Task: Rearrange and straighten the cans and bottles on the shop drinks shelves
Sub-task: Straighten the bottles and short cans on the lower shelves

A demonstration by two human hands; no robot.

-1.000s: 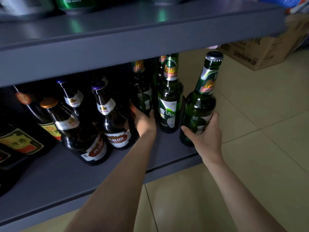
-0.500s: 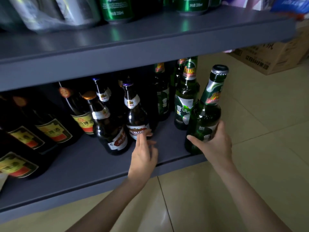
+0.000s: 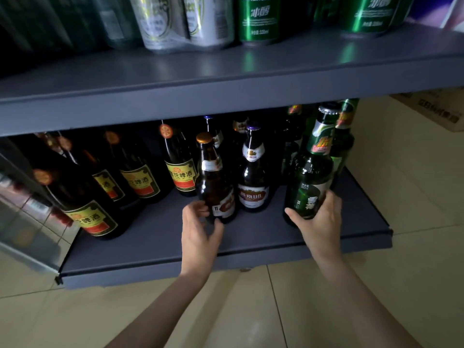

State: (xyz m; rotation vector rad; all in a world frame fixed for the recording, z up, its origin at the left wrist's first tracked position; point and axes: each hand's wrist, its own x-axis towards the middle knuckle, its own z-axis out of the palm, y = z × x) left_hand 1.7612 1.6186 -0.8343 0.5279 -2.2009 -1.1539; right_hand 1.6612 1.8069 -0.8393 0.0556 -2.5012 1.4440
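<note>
Down on the grey metal bottom shelf [image 3: 251, 237], dark bottles with yellow labels [image 3: 180, 175] stand at the left. My left hand [image 3: 198, 233] curls its fingers round the base of a brown glass bottle with a gold cap [image 3: 213, 182]. Beside it stands a brown U8 bottle [image 3: 253, 177]. My right hand [image 3: 319, 222] grips a green glass bottle [image 3: 310, 179], tilted, near the shelf's right end.

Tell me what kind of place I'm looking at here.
Most likely a small shop's drinks aisle. Grey metal shelves hold rows of labelled beer bottles below and green cans above, a cardboard carton sits on the tiled floor, and the right hand grips a green bottle.
</note>
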